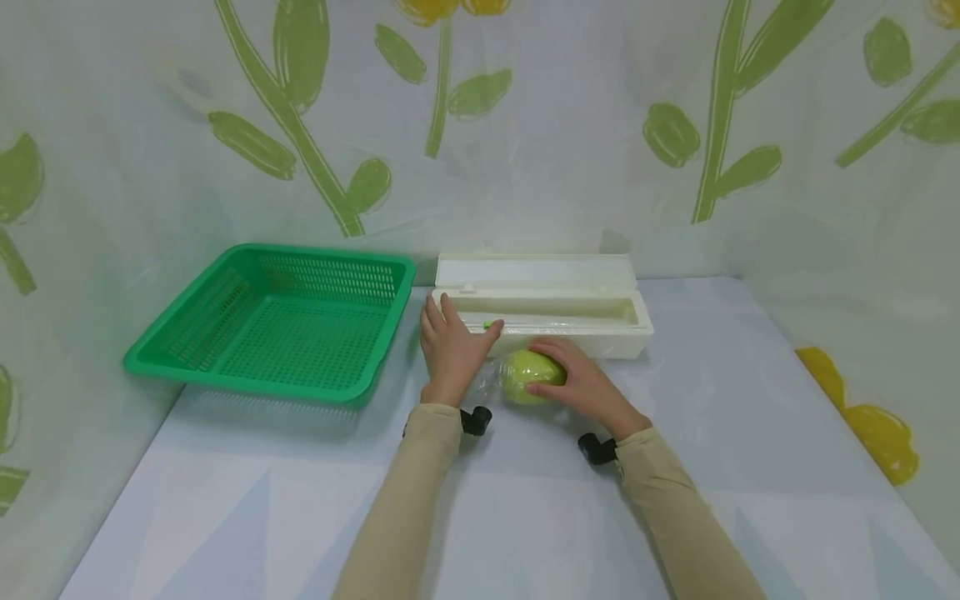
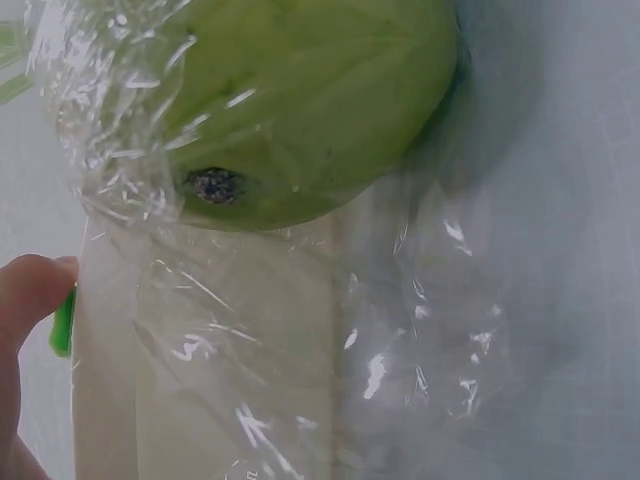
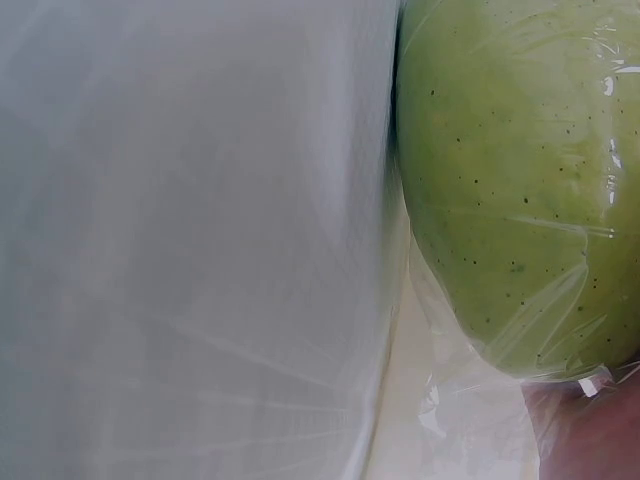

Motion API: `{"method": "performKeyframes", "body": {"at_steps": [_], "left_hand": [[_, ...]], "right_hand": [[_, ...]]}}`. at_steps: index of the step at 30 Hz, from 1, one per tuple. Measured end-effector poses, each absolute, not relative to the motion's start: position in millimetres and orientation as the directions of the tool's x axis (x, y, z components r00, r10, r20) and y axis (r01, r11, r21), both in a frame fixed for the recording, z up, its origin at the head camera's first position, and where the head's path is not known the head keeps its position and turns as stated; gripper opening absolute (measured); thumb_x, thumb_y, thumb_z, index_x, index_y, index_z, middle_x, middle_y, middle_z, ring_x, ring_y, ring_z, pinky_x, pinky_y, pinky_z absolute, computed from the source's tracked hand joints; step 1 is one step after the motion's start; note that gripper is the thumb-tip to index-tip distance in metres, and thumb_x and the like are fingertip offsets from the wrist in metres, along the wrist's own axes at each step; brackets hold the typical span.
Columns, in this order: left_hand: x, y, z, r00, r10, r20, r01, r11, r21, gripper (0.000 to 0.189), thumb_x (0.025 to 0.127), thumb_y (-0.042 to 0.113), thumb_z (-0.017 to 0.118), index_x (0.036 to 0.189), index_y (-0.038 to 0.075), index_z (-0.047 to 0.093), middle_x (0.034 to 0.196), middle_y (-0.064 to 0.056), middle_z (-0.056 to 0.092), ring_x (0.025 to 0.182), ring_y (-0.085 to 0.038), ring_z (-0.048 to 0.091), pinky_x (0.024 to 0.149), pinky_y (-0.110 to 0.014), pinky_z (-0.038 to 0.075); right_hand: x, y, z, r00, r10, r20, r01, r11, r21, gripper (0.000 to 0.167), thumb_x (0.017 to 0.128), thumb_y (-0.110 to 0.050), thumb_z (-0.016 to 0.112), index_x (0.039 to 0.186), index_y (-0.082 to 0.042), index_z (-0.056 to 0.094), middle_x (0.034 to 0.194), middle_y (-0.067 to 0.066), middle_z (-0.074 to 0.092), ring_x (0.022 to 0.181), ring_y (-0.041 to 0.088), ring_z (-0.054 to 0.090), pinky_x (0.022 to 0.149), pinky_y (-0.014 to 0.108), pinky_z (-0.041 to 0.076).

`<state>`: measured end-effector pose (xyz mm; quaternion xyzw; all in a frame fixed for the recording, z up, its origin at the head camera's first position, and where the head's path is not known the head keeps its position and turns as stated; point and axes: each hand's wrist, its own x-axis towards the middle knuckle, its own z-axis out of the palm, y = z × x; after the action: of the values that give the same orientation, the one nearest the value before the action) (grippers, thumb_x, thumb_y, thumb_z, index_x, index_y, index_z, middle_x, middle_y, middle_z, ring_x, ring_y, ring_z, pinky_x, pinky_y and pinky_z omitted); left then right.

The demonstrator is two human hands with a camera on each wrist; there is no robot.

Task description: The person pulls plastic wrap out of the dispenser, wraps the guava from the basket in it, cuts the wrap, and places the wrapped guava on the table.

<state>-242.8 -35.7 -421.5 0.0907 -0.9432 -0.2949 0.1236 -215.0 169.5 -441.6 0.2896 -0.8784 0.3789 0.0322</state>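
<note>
A green speckled fruit, wrapped in clear cling film, sits in front of a white cling film box. My right hand holds the fruit from its right side, fingers over the top and thumb on the near side. In the left wrist view the fruit has a dark, rough end spot, and film stretches from it across the box. My left hand rests at the left end of the box with its fingers straight. Its thumb is right at a small green slider on the box's front edge.
The box's lid stands raised behind it. A green plastic basket stands to the left. The white table reaches back to a wall covering printed with plants. Black camera mounts are on both wrists.
</note>
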Motion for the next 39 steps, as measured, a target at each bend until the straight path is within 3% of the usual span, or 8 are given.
{"method": "performKeyframes", "body": {"at_steps": [11,19,39], "left_hand": [[-242.4,-37.9,-424.4,-0.955,-0.235,0.181,-0.094,0.817,0.569,0.111,0.069,0.076,0.045,0.141,0.000,0.008,0.147,-0.013,0.002,0.133,-0.028,0.004,0.103,-0.044,0.017],[-242.4,-39.0,-421.0,-0.954,-0.235,0.184,-0.096,0.825,0.556,0.111,0.068,0.075,0.047,0.141,-0.001,0.012,0.147,-0.013,0.005,0.132,-0.027,0.007,0.100,-0.045,0.024],[-240.7,-43.8,-418.0,-0.958,-0.228,0.175,-0.090,0.817,0.570,0.110,0.068,0.074,0.049,0.141,-0.001,0.014,0.146,-0.016,0.006,0.127,-0.034,0.013,0.096,-0.046,0.030]], "right_hand": [[-212.9,170.6,-442.2,-0.841,-0.471,0.267,-0.516,0.546,-0.660,0.067,0.073,-0.052,0.065,0.126,-0.017,0.049,0.132,-0.005,0.040,0.122,0.016,0.034,0.099,0.038,0.026],[-213.3,171.1,-439.0,-0.837,-0.476,0.269,-0.520,0.540,-0.662,0.065,0.073,-0.050,0.066,0.126,-0.017,0.049,0.131,-0.005,0.040,0.122,0.016,0.034,0.099,0.038,0.027],[-214.0,169.9,-440.9,-0.838,-0.477,0.264,-0.516,0.538,-0.667,0.065,0.072,-0.050,0.066,0.126,-0.017,0.049,0.131,-0.005,0.040,0.121,0.015,0.034,0.099,0.038,0.028]]}}
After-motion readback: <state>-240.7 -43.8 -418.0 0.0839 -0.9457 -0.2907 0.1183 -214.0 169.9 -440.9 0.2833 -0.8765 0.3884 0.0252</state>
